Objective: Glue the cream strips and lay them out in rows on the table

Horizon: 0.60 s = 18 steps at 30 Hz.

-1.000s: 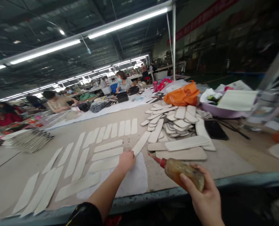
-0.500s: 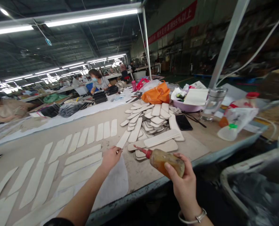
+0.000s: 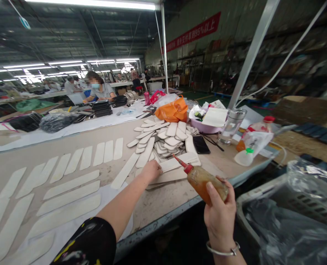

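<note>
My right hand is wrapped round a squeeze bottle of amber liquid, held tilted above the table's front edge. Its red nozzle points up and to the left. At the near side of a heap of pale, round-ended strips, my left hand has its fingers closed at the left end of a long white strip. The fingertips are partly hidden. Another white strip lies alone, just left of that hand. Several more strips are spread in rows across the left of the table.
Behind the heap are an orange bag and a lilac basin. A phone, a glass jar and a drink bottle stand or lie to the right. A crate holds plastic bags. A co-worker sits beyond.
My left hand has moved right, from the lone strip to the long strip at the heap. The view has turned right. The squeeze bottle stays in my right hand.
</note>
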Motion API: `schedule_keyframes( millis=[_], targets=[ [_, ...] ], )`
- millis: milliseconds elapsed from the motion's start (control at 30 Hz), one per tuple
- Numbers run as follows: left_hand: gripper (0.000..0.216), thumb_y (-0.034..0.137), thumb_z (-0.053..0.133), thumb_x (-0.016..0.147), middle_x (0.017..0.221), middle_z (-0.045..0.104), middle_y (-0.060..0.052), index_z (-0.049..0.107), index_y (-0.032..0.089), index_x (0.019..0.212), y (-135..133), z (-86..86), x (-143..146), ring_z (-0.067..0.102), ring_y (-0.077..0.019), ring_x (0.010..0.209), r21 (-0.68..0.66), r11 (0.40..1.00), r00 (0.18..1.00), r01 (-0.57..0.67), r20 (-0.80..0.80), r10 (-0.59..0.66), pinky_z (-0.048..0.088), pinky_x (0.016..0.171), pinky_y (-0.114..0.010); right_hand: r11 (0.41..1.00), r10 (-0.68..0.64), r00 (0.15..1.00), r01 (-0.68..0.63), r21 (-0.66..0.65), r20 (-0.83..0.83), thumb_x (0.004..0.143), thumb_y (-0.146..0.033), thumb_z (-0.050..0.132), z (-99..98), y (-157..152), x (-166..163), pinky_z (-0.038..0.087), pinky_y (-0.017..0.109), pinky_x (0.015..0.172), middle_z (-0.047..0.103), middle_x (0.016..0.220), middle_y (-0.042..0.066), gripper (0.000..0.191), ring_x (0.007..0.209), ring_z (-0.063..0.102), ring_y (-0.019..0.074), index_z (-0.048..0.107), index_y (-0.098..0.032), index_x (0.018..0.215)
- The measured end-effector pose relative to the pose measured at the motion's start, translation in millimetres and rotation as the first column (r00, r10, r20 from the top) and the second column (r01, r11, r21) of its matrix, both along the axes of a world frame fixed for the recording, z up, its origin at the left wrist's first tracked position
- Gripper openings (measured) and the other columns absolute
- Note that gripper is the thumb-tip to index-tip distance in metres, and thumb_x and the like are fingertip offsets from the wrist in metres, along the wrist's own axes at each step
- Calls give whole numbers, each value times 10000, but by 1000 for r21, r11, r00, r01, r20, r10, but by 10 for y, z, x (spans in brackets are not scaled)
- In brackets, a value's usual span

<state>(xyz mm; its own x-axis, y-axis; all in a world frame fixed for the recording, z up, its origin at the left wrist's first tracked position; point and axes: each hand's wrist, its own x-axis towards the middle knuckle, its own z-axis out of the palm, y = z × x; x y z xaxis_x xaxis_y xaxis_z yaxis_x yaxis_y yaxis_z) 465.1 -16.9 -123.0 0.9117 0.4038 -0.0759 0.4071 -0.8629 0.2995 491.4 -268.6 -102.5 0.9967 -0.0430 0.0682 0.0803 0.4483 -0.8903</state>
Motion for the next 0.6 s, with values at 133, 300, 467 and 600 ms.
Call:
schedule_keyframes(
  millis=[133,300,467,600],
  targets=[
    [175,279,605,756,876,714,-67,740,178,804,74,19,43,639,-186,826,-37,999,1000,21,-13,-22,455,734,-261,998,41,999,-42,-40,-14,721,-301,726,-36,11,-19,498,324,839,546,1140,41,360,1015,554,197,550,-232,1027],
    [173,267,589,759,754,718,-48,741,185,755,121,65,9,635,-168,742,-47,999,1000,22,10,-22,455,661,-251,996,85,996,-86,-21,-34,718,-297,732,-26,56,-83,522,290,786,559,1116,37,375,911,592,165,549,-227,1038],
    [180,206,556,786,769,694,-87,713,145,723,81,95,-17,626,-175,773,35,999,989,-23,148,17,477,721,-271,996,86,994,-85,13,-71,650,-279,787,-8,136,-139,521,303,823,568,1092,30,435,884,591,156,571,-211,1021],
    [249,237,444,892,903,653,-106,665,130,844,43,218,-415,609,-172,876,99,994,941,-35,339,-1,492,826,-294,988,150,983,-146,42,-109,606,-279,814,-43,196,-209,513,294,820,577,1050,18,461,884,583,153,586,-206,1001]
  ],
)
